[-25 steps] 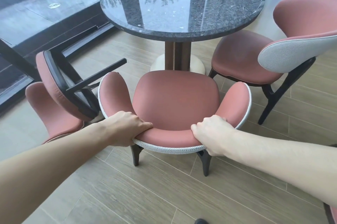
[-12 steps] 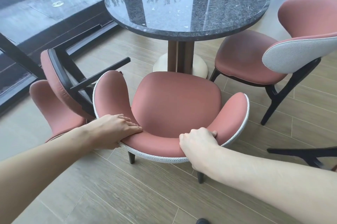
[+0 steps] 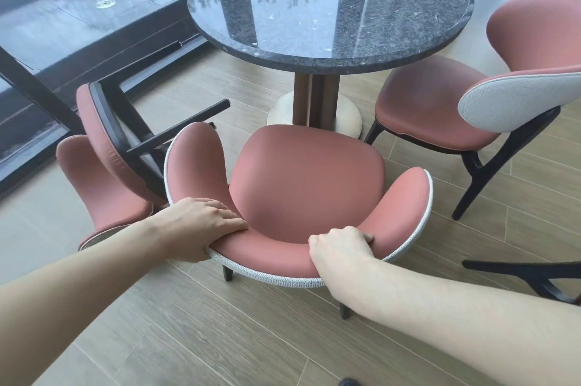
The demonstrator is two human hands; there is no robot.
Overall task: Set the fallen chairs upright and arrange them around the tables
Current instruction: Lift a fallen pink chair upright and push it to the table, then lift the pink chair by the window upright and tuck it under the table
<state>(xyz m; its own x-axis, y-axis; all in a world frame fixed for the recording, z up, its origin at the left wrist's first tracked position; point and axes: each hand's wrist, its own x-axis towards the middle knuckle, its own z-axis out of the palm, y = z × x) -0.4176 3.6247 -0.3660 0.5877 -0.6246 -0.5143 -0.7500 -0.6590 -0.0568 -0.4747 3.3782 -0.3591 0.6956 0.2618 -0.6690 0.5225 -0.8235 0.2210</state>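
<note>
A pink upholstered chair (image 3: 306, 184) with a grey woven back stands upright in front of me, facing the round dark granite table (image 3: 330, 2). My left hand (image 3: 201, 225) grips the left part of its curved backrest. My right hand (image 3: 339, 250) grips the backrest to the right of centre. To the left a second pink chair (image 3: 100, 165) lies tipped over on the floor, its black legs sticking out toward the table. A third pink chair (image 3: 440, 102) stands upright at the table's right side.
A glass wall with a dark frame (image 3: 37, 93) runs along the left. Black legs of another chair (image 3: 528, 275) show at the right edge. The table's pedestal base (image 3: 314, 115) stands just beyond the held chair. Wood-look floor tiles lie behind me.
The chair has turned slightly, its left side swinging nearer the fallen chair. My right hand has slid along the backrest. The view has shifted a little left.
</note>
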